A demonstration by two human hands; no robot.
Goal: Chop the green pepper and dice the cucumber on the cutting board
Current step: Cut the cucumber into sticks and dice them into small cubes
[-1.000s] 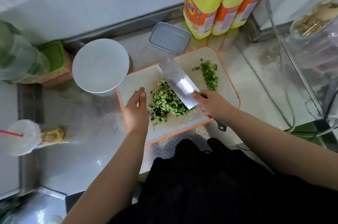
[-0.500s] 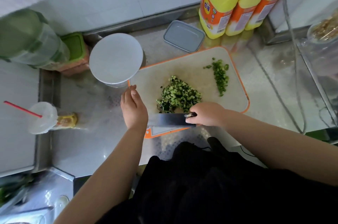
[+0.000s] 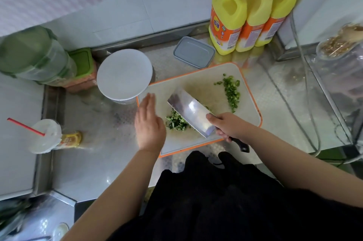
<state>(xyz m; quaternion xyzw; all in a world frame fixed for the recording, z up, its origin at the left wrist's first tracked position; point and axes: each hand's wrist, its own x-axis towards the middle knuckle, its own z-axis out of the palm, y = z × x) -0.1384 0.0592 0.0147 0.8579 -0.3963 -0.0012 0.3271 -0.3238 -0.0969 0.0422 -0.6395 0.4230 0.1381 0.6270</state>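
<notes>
Both vegetables are lying cut: right hand [image 3: 228,125] gripping the cleaver [image 3: 191,112] over the cucumber dice [image 3: 176,121], left hand [image 3: 150,124] flat-fingered beside them, pepper bits [image 3: 231,90] beyond; seemingly only tidying is remaining.

Camera: one, head-worn, wide-angle. I see steeply down from above the near edge of the steel counter [image 3: 94,164], facing its back wall. Close range: cutting board [image 3: 247,111] centre frame, my forearms entering from below. No second view to overlap.
</notes>
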